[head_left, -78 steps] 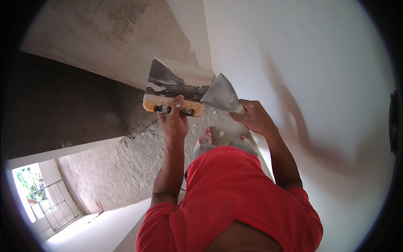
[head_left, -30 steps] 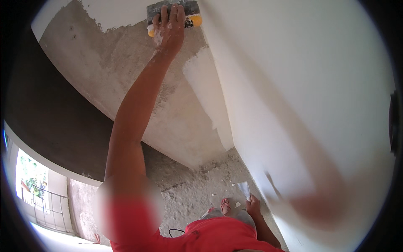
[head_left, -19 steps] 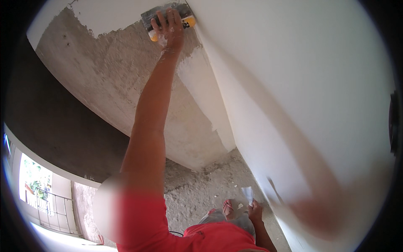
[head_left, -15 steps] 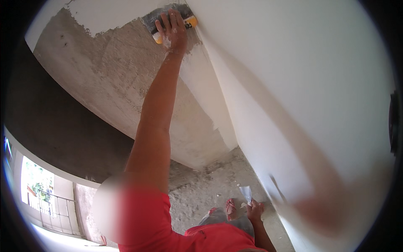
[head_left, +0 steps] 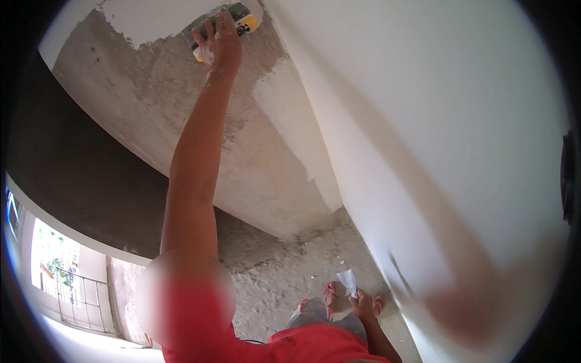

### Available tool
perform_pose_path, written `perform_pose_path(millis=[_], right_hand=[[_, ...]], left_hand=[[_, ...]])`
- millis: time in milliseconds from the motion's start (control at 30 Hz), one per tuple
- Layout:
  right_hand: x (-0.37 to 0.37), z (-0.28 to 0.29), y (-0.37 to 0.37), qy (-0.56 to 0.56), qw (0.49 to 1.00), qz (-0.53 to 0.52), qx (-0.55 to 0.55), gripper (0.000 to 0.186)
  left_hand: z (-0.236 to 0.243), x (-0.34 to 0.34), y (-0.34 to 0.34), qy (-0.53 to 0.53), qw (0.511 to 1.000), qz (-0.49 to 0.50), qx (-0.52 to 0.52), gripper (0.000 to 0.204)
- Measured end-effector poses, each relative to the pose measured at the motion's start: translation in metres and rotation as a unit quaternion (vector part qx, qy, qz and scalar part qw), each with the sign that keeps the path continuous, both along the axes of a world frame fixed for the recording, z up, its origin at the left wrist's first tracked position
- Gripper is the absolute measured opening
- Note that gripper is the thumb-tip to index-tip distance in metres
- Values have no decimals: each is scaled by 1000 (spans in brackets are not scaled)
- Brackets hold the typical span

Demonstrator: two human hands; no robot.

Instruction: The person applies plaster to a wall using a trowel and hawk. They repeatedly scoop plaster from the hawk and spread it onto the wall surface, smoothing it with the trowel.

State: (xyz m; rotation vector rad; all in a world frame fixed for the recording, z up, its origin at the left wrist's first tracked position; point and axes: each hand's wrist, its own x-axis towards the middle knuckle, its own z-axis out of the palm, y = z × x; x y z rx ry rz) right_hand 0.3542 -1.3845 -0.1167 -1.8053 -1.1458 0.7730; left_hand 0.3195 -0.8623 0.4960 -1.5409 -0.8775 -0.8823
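Note:
My left hand [head_left: 222,42] reaches high up with the arm stretched out. It grips a plastering trowel with a yellow handle [head_left: 233,25] and holds its blade flat against the grey rough wall [head_left: 181,127], at the lower edge of a white plastered patch [head_left: 157,18]. My right hand [head_left: 362,302] hangs low by my hip. It holds a small putty knife [head_left: 348,281] with the blade pointing up, beside the white wall [head_left: 436,121].
The smooth white wall fills the right side and meets the grey wall at a corner, where a white strip [head_left: 296,133] runs down. The rough concrete floor [head_left: 272,278] is below, my feet in red sandals [head_left: 330,294] on it. A bright window with a railing [head_left: 66,284] is lower left.
The left hand rose from chest height to the top of the grey wall with the trowel and has been sliding it there. The right hand dropped to my side with the putty knife.

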Motion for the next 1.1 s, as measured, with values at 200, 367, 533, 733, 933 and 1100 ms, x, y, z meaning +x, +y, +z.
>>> perform_pose_path(millis=[200, 367, 533, 733, 933, 1100], right_hand=[[26, 38, -27, -31, 999, -25, -35, 25], [33, -8, -43, -57, 997, -52, -14, 21], [36, 26, -34, 18, 997, -32, -63, 20], [29, 30, -31, -7, 998, -53, -34, 22], [35, 14, -33, 46, 994, -53, -85, 21], [32, 7, -37, 24, 996, -64, -65, 24]], left_hand=[[-75, 11, 4, 50, 991, 58, -109, 56], [-28, 3, 3, 12, 999, 7, -46, 54], [2, 11, 19, 17, 998, 54, -29, 53], [-41, 14, 13, 61, 994, 1, -91, 49], [16, 23, 40, 44, 998, 31, -7, 52], [-36, 28, 61, 68, 995, 76, 3, 59]])
